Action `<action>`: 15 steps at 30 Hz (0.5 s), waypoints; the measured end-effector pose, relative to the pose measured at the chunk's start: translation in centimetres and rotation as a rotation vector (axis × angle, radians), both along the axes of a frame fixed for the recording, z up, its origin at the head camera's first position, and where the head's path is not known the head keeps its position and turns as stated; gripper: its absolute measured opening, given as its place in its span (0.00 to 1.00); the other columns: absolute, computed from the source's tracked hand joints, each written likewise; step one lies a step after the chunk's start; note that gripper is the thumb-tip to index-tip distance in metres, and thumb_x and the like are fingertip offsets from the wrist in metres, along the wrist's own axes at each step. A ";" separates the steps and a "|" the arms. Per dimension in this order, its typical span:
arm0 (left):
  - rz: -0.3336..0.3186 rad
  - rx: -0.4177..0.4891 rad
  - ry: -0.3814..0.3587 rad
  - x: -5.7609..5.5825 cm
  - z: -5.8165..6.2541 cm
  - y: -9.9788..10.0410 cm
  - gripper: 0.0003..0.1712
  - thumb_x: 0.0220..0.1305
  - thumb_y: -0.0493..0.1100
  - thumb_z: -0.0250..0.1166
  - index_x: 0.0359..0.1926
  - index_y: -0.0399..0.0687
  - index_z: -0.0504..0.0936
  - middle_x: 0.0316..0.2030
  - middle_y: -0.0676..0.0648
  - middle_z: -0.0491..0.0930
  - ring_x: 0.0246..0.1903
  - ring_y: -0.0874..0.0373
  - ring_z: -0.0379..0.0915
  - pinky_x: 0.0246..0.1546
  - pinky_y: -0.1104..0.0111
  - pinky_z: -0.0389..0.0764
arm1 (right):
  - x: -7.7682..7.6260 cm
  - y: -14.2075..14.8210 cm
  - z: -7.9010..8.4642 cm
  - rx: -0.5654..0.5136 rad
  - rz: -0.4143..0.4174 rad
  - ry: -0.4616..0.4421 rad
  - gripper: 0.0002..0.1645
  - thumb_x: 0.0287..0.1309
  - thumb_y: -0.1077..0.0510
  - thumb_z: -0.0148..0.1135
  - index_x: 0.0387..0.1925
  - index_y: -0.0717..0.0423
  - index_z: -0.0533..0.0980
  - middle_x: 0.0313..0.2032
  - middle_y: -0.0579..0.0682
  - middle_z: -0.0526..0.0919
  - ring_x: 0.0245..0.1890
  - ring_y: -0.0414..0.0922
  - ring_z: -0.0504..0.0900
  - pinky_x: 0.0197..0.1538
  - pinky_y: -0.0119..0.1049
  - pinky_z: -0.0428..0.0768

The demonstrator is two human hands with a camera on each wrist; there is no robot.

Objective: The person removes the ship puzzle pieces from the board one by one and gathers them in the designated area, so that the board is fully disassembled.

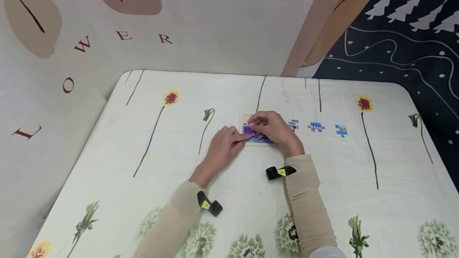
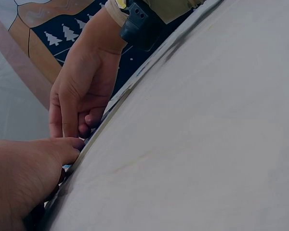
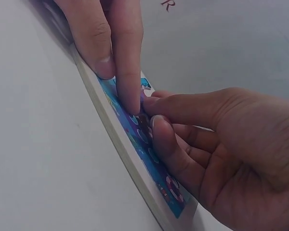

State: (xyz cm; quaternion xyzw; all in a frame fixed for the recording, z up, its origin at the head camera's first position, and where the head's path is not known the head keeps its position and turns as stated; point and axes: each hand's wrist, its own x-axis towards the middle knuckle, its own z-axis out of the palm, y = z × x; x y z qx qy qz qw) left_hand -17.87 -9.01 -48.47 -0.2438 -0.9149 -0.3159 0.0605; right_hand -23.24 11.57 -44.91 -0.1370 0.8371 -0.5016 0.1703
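A small jigsaw puzzle (image 1: pixel 259 140) with a blue and purple underwater picture lies in a pale board (image 1: pixel 247 117) on the table. The left hand (image 1: pixel 223 147) reaches in from the left, its straight index finger pressing on the picture. In the right wrist view, that hand's thumb (image 3: pixel 104 67) also rests at the board's near side. The right hand (image 1: pixel 275 131) pinches a purple puzzle piece (image 3: pixel 143 102) between thumb and index finger, at the upper left of the picture. The fingers hide most of this piece. In the left wrist view, both hands meet at the board, whose surface is hidden.
Three loose puzzle pieces lie in a row right of the board: one (image 1: pixel 293 124) partly behind the right hand, one in the middle (image 1: pixel 316 127), one farther right (image 1: pixel 341 130). A flower-printed cloth (image 1: pixel 229 202) covers the table. Printed fabric hangs behind it.
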 end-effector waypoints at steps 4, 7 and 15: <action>0.000 0.001 -0.002 0.0 0.0 0.0 0.13 0.71 0.39 0.67 0.53 0.54 0.90 0.28 0.53 0.73 0.28 0.57 0.61 0.32 0.65 0.64 | -0.1 0.1 -0.1 -0.034 0.008 -0.001 0.07 0.70 0.64 0.64 0.46 0.60 0.84 0.36 0.55 0.84 0.28 0.47 0.81 0.35 0.34 0.81; 0.002 0.002 -0.005 0.0 0.0 0.0 0.13 0.71 0.39 0.67 0.53 0.55 0.90 0.27 0.53 0.72 0.28 0.57 0.61 0.31 0.66 0.64 | -0.1 0.2 -0.1 -0.063 0.010 -0.004 0.06 0.70 0.65 0.64 0.46 0.61 0.83 0.36 0.55 0.84 0.27 0.47 0.80 0.35 0.34 0.81; 0.004 -0.012 -0.012 -0.1 0.0 0.1 0.14 0.71 0.39 0.68 0.53 0.56 0.90 0.26 0.54 0.70 0.27 0.58 0.59 0.31 0.67 0.62 | -0.1 0.4 0.1 -0.093 -0.025 -0.015 0.09 0.70 0.66 0.63 0.50 0.62 0.83 0.38 0.57 0.84 0.28 0.47 0.81 0.36 0.34 0.82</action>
